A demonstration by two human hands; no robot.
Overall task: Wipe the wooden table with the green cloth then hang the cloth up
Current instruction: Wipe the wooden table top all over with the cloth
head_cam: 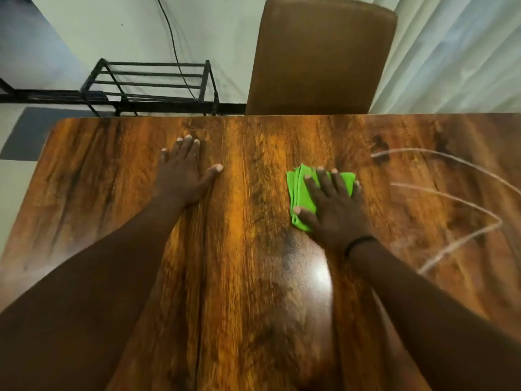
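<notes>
The green cloth [300,193] lies folded on the wooden table [253,277] right of centre, under your right hand [331,206], fingers spread flat on it. Your left hand [183,170] rests spread on bare wood. Uneven pressure could bunch the folds and skip the pale streaks [451,198] to the right.

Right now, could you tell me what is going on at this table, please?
A person is wiping the wooden table. The right hand presses a folded green cloth flat against the top, near its middle. The left hand rests palm-down on the bare wood, apart from the cloth. Pale streaks curve across the surface to the right.
</notes>
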